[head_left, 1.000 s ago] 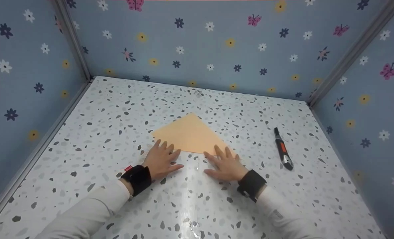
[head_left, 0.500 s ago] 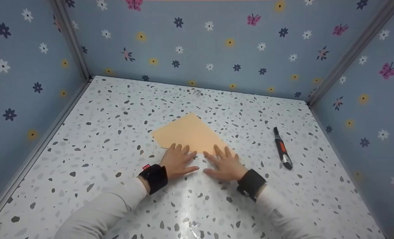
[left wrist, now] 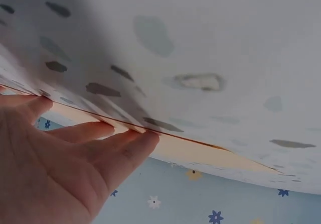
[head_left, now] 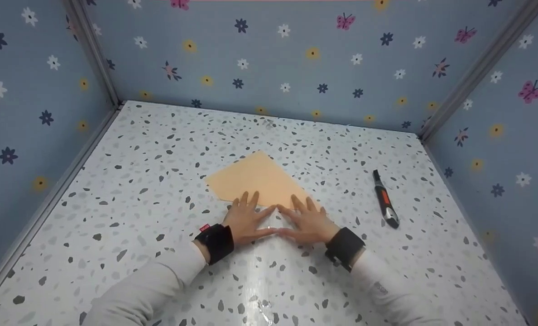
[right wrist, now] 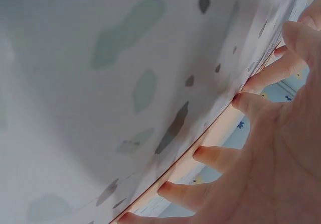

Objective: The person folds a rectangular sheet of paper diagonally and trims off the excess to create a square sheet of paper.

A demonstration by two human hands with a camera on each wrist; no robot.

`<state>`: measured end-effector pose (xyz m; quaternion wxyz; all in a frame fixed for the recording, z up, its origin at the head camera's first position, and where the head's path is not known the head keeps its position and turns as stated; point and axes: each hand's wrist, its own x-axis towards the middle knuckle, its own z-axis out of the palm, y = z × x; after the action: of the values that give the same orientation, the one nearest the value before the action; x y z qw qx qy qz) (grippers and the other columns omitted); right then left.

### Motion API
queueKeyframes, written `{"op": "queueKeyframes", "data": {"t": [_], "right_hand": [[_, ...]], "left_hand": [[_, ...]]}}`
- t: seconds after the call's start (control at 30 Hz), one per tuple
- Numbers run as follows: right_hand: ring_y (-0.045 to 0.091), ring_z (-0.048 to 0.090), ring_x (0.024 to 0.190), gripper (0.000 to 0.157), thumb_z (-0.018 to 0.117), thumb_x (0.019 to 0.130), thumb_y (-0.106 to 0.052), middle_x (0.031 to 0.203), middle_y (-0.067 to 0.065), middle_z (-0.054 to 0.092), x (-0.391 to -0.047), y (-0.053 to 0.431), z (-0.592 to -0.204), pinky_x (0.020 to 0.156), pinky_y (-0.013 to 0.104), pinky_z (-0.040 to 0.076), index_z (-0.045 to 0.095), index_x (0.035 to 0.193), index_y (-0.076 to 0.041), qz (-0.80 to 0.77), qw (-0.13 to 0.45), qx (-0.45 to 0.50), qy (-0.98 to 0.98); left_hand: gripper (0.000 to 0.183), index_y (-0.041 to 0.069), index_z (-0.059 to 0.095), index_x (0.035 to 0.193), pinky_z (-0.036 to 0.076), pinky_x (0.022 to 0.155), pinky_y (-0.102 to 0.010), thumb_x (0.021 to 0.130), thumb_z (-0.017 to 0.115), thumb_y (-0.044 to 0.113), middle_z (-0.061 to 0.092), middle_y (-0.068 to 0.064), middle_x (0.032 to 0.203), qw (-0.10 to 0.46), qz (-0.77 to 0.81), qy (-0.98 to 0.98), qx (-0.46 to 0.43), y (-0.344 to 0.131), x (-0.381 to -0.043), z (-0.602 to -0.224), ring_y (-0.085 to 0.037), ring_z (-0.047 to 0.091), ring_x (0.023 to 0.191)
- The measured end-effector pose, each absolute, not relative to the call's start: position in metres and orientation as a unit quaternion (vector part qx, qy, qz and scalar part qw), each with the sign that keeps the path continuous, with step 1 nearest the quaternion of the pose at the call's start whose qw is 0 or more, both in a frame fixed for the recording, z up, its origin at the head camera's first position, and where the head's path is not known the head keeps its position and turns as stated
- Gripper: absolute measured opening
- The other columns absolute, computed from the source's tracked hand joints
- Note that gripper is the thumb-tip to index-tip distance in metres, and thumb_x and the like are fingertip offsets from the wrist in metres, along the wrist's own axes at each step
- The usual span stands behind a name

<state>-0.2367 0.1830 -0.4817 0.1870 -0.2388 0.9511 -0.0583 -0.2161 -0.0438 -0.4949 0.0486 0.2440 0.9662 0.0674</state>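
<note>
A flat piece of orange paper [head_left: 255,174] with a pointed far corner lies on the speckled table. My left hand [head_left: 244,222] rests with spread fingers on its near edge, left of the middle. Beside it my right hand [head_left: 312,224] lies with fingers spread on the same edge, toward the right corner. The thumbs and index fingertips of both hands meet or nearly meet. In the left wrist view, fingertips [left wrist: 150,138] touch along the paper's edge. The right wrist view has several fingertips [right wrist: 200,153] along that edge too. Both hands cover parts of the near edge.
A utility knife [head_left: 385,201] in black and orange lies on the table [head_left: 160,149] to the right of the paper. Blue flowered panels [head_left: 282,68] wall in the back and both sides, joined by grey corner posts [head_left: 486,72].
My left hand has slid right along the paper's near edge until it meets my right hand. The right hand has stayed nearly in place. The camera view has shifted slightly.
</note>
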Motion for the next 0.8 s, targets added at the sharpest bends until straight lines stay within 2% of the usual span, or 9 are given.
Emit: {"op": "queueKeyframes", "data": {"t": [0.23, 0.67, 0.8], "right_hand": [[0.058, 0.009, 0.155, 0.074, 0.041, 0.099, -0.072, 0.174, 0.010, 0.005, -0.237, 0.186, -0.481, 0.116, 0.083, 0.015, 0.023, 0.162, -0.039, -0.062, 0.180, -0.239, 0.952], [0.058, 0.015, 0.154, 0.070, 0.044, 0.102, -0.063, 0.173, 0.015, 0.015, -0.231, 0.205, -0.480, 0.114, 0.083, 0.022, 0.029, 0.162, -0.030, -0.065, 0.161, -0.229, 0.958], [0.053, 0.018, 0.156, 0.070, 0.046, 0.103, -0.060, 0.173, 0.016, 0.016, -0.228, 0.217, -0.482, 0.113, 0.082, 0.025, 0.030, 0.162, -0.028, -0.072, 0.158, -0.218, 0.960]], "left_hand": [[0.076, 0.034, 0.033, 0.160, 0.016, 0.126, -0.071, 0.097, 0.045, 0.073, 0.014, -0.029, 0.169, 0.073, 0.106, 0.967, 0.221, -0.047, -0.217, -0.505, -0.057, 0.015, 0.155], [0.074, 0.035, 0.032, 0.161, 0.011, 0.124, -0.075, 0.098, 0.045, 0.071, 0.011, -0.028, 0.171, 0.105, 0.133, 0.963, 0.211, -0.048, -0.216, -0.497, -0.057, 0.009, 0.156], [0.075, 0.034, 0.032, 0.161, 0.011, 0.124, -0.076, 0.098, 0.045, 0.071, 0.011, -0.028, 0.171, 0.108, 0.135, 0.962, 0.212, -0.048, -0.215, -0.496, -0.057, 0.009, 0.156]]}}
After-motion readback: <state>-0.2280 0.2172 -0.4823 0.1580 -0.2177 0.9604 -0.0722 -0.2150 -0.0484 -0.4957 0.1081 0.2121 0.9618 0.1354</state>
